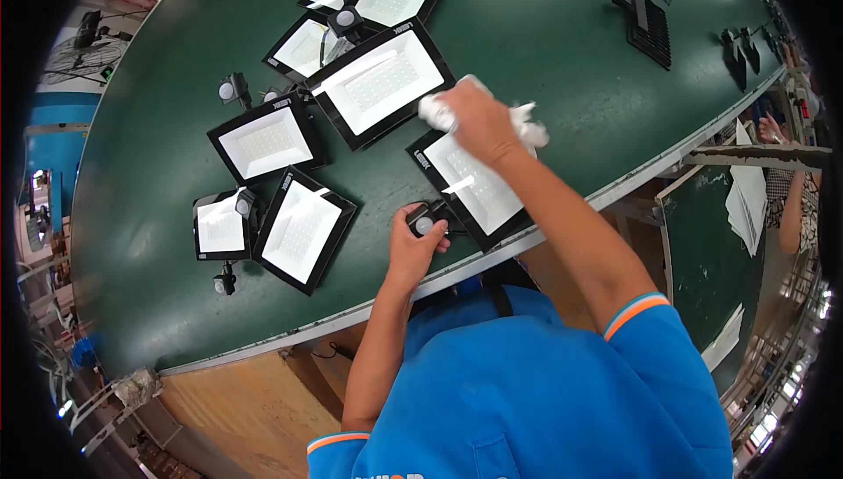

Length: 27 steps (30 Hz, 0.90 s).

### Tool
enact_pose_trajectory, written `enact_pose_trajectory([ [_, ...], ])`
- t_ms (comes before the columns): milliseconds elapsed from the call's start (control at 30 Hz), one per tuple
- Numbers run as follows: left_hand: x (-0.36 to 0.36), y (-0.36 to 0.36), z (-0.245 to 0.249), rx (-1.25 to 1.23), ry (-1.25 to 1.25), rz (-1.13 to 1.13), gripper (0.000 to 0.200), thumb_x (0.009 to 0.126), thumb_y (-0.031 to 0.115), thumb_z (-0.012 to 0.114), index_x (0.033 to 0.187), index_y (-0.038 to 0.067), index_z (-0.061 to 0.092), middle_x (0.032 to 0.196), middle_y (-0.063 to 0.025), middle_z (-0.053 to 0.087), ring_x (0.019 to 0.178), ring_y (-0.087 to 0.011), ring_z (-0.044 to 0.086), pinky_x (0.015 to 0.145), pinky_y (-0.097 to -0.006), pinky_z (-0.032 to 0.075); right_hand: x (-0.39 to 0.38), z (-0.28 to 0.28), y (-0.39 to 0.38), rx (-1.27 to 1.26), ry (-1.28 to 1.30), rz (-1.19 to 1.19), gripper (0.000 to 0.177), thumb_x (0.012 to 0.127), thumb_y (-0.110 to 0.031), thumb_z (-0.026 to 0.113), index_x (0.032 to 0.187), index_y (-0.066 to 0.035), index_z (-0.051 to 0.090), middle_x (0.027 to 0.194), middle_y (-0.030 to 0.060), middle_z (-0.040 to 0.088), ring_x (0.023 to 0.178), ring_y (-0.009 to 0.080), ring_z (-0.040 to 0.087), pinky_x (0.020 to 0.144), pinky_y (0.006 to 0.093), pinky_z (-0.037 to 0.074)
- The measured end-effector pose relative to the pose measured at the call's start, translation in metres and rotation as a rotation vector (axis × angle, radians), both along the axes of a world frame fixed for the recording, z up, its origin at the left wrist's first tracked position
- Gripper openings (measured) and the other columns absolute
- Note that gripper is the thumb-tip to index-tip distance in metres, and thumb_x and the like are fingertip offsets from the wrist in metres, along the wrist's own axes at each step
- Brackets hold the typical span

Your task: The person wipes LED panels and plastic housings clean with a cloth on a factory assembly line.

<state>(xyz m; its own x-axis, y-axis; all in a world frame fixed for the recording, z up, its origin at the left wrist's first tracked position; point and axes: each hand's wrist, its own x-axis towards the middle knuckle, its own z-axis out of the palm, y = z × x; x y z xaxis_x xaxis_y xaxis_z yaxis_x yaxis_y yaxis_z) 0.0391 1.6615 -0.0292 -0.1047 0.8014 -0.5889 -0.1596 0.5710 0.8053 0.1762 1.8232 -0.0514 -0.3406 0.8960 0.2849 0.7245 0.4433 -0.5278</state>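
A black-framed floodlight (479, 189) with a white face lies on the green table near its front edge. My left hand (416, 246) grips the small black sensor (424, 225) with a round white dome at the floodlight's left side. Over the floodlight's far end, my right hand (481, 123) is closed on a crumpled white cloth (529, 126), which sticks out on both sides of the fingers. A larger floodlight (382, 82) lies just beyond, to the left of my right hand.
More floodlights lie at the left, among them one (268, 138) and a tilted one (301, 231). Black finned lights (648, 29) lie at the far right. The table's metal edge (615, 186) runs in front of me. Another person's arm (791, 211) shows at the right.
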Motion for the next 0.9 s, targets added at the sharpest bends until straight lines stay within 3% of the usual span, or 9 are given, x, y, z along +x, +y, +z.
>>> enact_pose_trajectory([
  [100,0.000,0.001,-0.001,0.017,-0.022,0.009,0.041,0.079,0.004,0.064,0.110,-0.004,0.039,0.082,-0.0117,0.058,0.061,-0.0144,0.059,0.053,-0.0244,0.049,0.011,0.001,0.003,0.035,-0.027,-0.144,0.014,0.074,-0.009,0.055,0.088,-0.009,0.057,0.087,0.0087,0.055,0.083,0.0283,0.055,0.074,0.0379,0.045],
  [167,0.000,0.001,0.001,0.001,0.001,-0.016,0.040,0.079,0.004,0.064,0.110,-0.004,0.039,0.081,-0.0117,0.058,0.061,-0.0146,0.059,0.054,-0.0245,0.049,0.007,-0.021,-0.024,0.158,0.092,-0.002,0.013,0.076,-0.010,0.053,0.088,-0.007,0.057,0.085,0.0095,0.055,0.082,0.0295,0.054,0.075,0.0391,0.044],
  [267,-0.002,-0.003,-0.004,0.009,-0.078,0.030,0.040,0.079,0.003,0.064,0.110,-0.004,0.040,0.082,-0.0115,0.058,0.062,-0.0147,0.059,0.055,-0.0243,0.050,-0.001,0.027,-0.099,-0.111,-0.033,0.395,0.019,0.073,-0.007,0.057,0.091,-0.009,0.061,0.087,0.0103,0.057,0.089,0.0276,0.056,0.076,0.0388,0.045],
  [333,-0.005,-0.006,-0.003,-0.027,-0.037,-0.014,0.041,0.079,0.003,0.064,0.111,-0.004,0.040,0.083,-0.0116,0.058,0.062,-0.0148,0.060,0.055,-0.0243,0.050,0.016,0.009,-0.087,0.135,0.030,0.276,0.024,0.067,-0.004,0.061,0.089,-0.010,0.061,0.086,0.0102,0.057,0.089,0.0271,0.057,0.075,0.0385,0.046],
  [400,-0.003,-0.004,-0.003,0.000,-0.012,-0.001,0.041,0.078,0.003,0.065,0.111,-0.004,0.040,0.084,-0.0117,0.057,0.063,-0.0148,0.060,0.056,-0.0241,0.050,0.034,0.003,-0.056,0.033,0.029,-0.003,0.032,0.061,-0.001,0.063,0.091,-0.011,0.061,0.086,0.0093,0.057,0.088,0.0269,0.057,0.074,0.0386,0.046],
  [500,-0.001,-0.006,-0.002,0.000,-0.011,0.005,0.042,0.079,0.004,0.066,0.111,-0.004,0.041,0.084,-0.0115,0.057,0.063,-0.0144,0.060,0.057,-0.0238,0.050,0.040,0.009,-0.041,0.119,-0.048,-0.152,0.022,0.072,-0.005,0.055,0.092,-0.010,0.062,0.081,0.0068,0.054,0.082,0.0241,0.055,0.072,0.0377,0.046],
  [600,-0.002,-0.005,-0.008,0.032,-0.002,0.003,0.042,0.080,0.005,0.064,0.113,-0.005,0.039,0.083,-0.0110,0.057,0.065,-0.0149,0.059,0.059,-0.0252,0.050,0.035,-0.006,-0.096,0.248,-0.005,0.112,0.023,0.071,-0.006,0.055,0.092,-0.010,0.062,0.080,0.0071,0.054,0.080,0.0241,0.055,0.072,0.0370,0.046],
  [700,-0.001,-0.004,-0.005,0.023,0.016,-0.024,0.043,0.081,0.005,0.062,0.114,-0.005,0.038,0.082,-0.0107,0.057,0.066,-0.0157,0.059,0.061,-0.0269,0.051,0.044,0.012,-0.136,-0.003,0.040,0.261,0.032,0.064,-0.002,0.059,0.094,-0.013,0.064,0.086,0.0071,0.057,0.085,0.0256,0.057,0.076,0.0368,0.046],
  [900,-0.003,-0.004,0.001,0.000,0.009,-0.026,0.043,0.081,0.005,0.062,0.115,-0.005,0.038,0.083,-0.0114,0.057,0.066,-0.0162,0.059,0.062,-0.0272,0.051,0.081,-0.003,-0.047,0.118,-0.092,-0.173,0.022,0.072,-0.009,0.056,0.093,-0.010,0.060,0.085,0.0082,0.054,0.082,0.0279,0.054,0.068,0.0376,0.046],
])
